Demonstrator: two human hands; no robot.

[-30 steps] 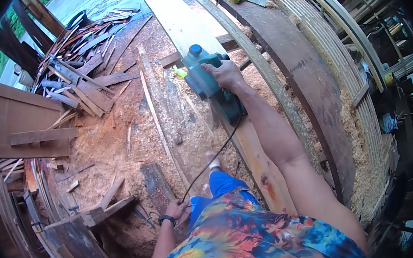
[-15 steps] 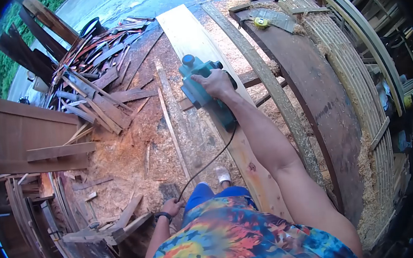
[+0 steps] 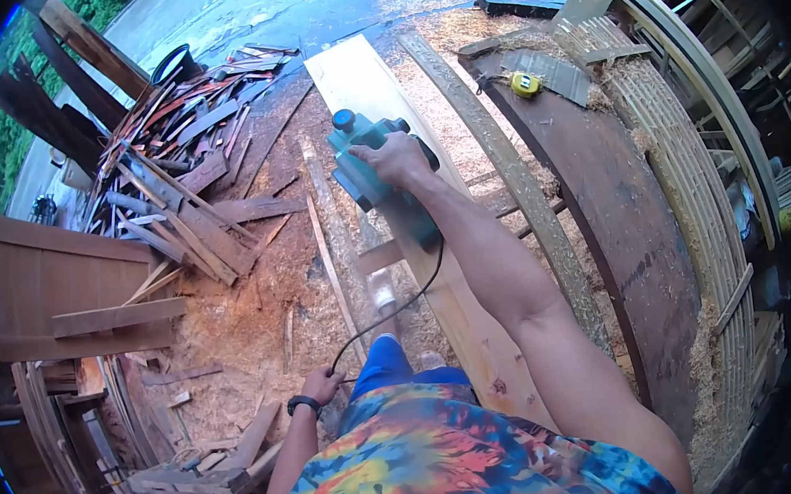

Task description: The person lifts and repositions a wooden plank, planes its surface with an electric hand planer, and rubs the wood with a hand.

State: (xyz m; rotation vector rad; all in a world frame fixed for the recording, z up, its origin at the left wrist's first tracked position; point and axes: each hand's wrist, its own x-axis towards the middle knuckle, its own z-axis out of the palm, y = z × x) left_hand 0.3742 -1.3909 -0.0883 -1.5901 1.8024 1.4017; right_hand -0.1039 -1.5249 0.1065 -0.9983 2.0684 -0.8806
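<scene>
A green electric planer (image 3: 376, 168) rests on a long pale board (image 3: 479, 325) that runs away from me. My right hand (image 3: 399, 161) is closed around the planer's top handle, arm stretched forward. From the planer's rear a black power cord (image 3: 419, 292) loops back toward my body. Low beside my left thigh, my left hand (image 3: 323, 384) is closed on that cord, with a black band on the wrist. The planer's underside is hidden against the board.
Right of the board lie a narrow plank (image 3: 490, 143) and a wide dark slab (image 3: 600, 199). A yellow tape measure (image 3: 525, 84) sits on the slab's far end. Scrap wood (image 3: 193, 124) is heaped at left. Shavings (image 3: 232, 329) cover the ground, and a wooden frame (image 3: 198, 475) stands near my left.
One foot has stepped forward on the left of the board. The planer sits slightly left in view, and the surroundings have shifted downward. Both hands keep their holds.
</scene>
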